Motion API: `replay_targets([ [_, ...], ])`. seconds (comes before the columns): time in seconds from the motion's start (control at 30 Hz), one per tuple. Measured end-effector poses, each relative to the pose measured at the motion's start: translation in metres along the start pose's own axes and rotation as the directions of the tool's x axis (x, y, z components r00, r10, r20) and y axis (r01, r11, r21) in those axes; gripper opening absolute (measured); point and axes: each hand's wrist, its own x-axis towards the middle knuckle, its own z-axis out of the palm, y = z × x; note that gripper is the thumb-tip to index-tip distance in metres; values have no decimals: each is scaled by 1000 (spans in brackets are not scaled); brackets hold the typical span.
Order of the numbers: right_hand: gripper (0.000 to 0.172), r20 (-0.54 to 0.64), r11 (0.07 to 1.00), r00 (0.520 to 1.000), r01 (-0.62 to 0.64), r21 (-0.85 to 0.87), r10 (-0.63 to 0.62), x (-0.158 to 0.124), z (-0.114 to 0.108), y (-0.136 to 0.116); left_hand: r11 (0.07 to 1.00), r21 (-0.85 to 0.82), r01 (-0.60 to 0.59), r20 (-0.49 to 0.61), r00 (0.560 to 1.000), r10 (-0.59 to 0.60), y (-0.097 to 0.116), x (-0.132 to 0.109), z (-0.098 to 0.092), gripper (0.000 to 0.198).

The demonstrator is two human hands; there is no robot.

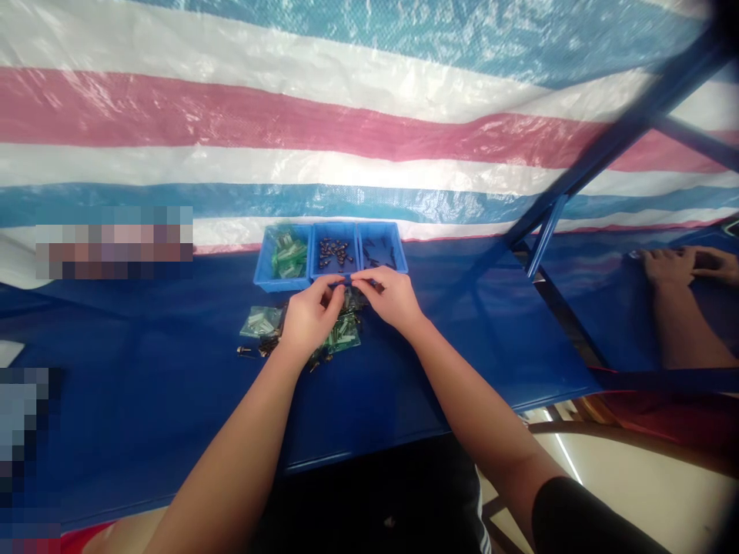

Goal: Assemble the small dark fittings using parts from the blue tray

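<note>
Backed by red, white and blue striped sheeting [277,111]; laid out on a blue tabletop [173,385]. Noted from the head view, side by side near the sheeting: left bin [282,283] with greenish plastic bags [289,254], middle bin [315,268] with loose bronze-toned screws [335,252], right bin [402,258] with a few slender dark screws [392,258]. Found nearer the body: mixed heap [269,344] of fasteners and clear bags of pale pieces [261,322], with a lone screw [244,351] at its left end.

Recorded for left hand [315,308] and right hand [389,292]: fingers narrow, tips almost meeting before the middle bin; cannot tell whether closed on a piece.

Judged of the screws: light, stiff, hard to break, apt to roll; best pinched across the shank under the head. Judged of the bags: soft, slick; best taken by a corner.

Not made out: anything between the fingertips, screw threads, part of the heap behind the left hand. Pixelated: two patches at left. Cut off at right, beyond a blue metal frame [583,158]: co-worker's arms, with dim hands [670,265].
</note>
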Motion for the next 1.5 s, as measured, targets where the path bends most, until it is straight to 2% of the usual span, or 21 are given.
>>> replay_targets([
  [0.13,19,-131,995,986,-99,-3,98,2,-3,3,1000,-10,13,10,1000,-13,2,0,-2,36],
  [0.23,30,-263,979,943,-201,41,205,4,-7,4,999,-20,28,16,1000,-27,3,0,-2,35],
  [0.3,39,-335,972,914,-233,35,231,5,-9,2,999,-16,35,14,999,-34,2,-1,-2,34],
  [0.37,35,-413,967,877,-250,41,245,5,-12,-2,999,-11,36,18,999,-36,1,-1,-1,33],
  [0.43,29,-438,964,861,-256,64,258,4,-14,-5,999,-12,35,20,999,-35,0,-1,0,33],
  [0.57,21,-329,955,897,-288,67,294,4,-19,-8,999,-17,34,5,999,-34,0,-1,0,32],
  [0.7,15,-30,970,970,-240,-40,239,4,-27,-10,1000,-17,26,-11,1000,-26,0,-1,0,31],
  [0.8,13,203,955,945,-217,-200,257,5,-32,-11,1000,-8,27,-13,1000,-27,1,-1,0,30],
  [0.9,18,330,899,886,-184,-396,327,5,-33,-8,1000,-9,19,-3,1000,-19,2,-1,-1,30],
  [1.0,24,361,848,852,-164,-504,379,5,-32,-4,1000,-11,18,0,1000,-18,2,-1,-1,30],
  [1.13,27,341,811,834,-197,-551,435,6,-32,-1,1000,-21,19,-1,1000,-19,2,-1,-2,30],
  [1.27,30,318,786,835,-201,-584,449,6,-32,-2,1000,-23,19,5,1000,-19,2,-1,-1,30],
  [1.5,21,334,811,856,-155,-565,396,1,-28,-2,999,-25,28,40,999,-27,-1,-2,0,31],
])
